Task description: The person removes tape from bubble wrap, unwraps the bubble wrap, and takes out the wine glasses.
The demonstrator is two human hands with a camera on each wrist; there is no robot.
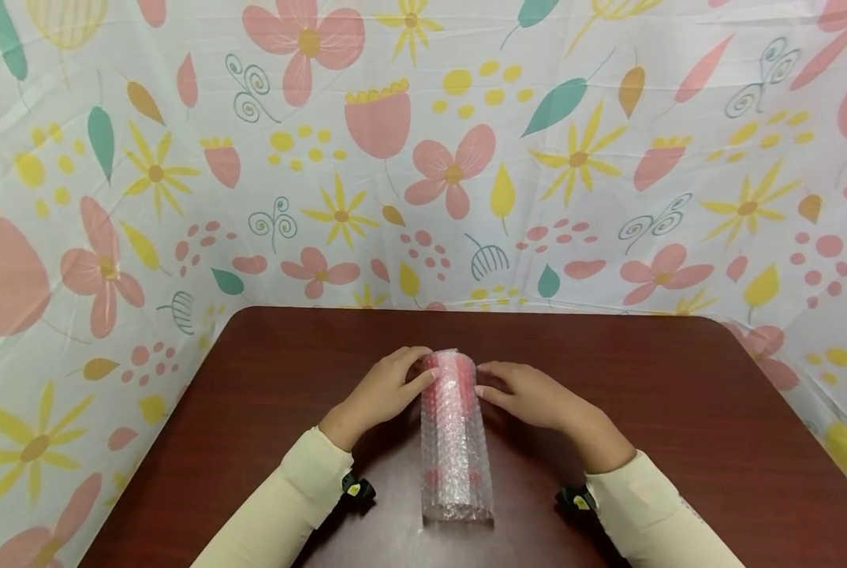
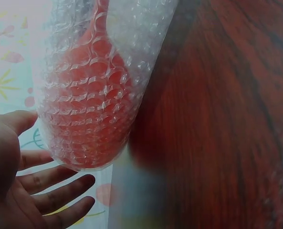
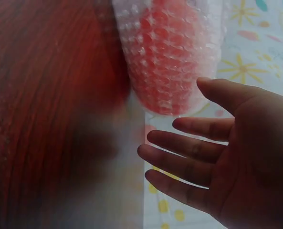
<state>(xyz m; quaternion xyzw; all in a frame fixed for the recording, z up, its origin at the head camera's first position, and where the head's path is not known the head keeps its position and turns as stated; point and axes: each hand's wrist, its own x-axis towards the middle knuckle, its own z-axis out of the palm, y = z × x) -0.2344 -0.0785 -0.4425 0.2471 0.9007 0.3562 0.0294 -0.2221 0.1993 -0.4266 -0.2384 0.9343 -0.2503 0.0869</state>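
A clear bubble-wrapped bundle [image 1: 457,450], a red shape [image 2: 91,95] showing through it, lies on the dark reddish-brown surface [image 1: 289,363], pointing away from you. Your left grip [image 1: 388,386] is at the left of the bundle's far end, fingers spread, thumb touching the wrap. Your right grip [image 1: 533,394] mirrors it on the bundle's right, fingers spread, thumb tip at the wrap's edge.

Your worktop [image 1: 714,418] is dark reddish-brown, with visible wood grain and rounded far corners; directly on it, before you, a bubble-wrapped bundle [image 1: 455,446] rests lengthwise, red showing through.
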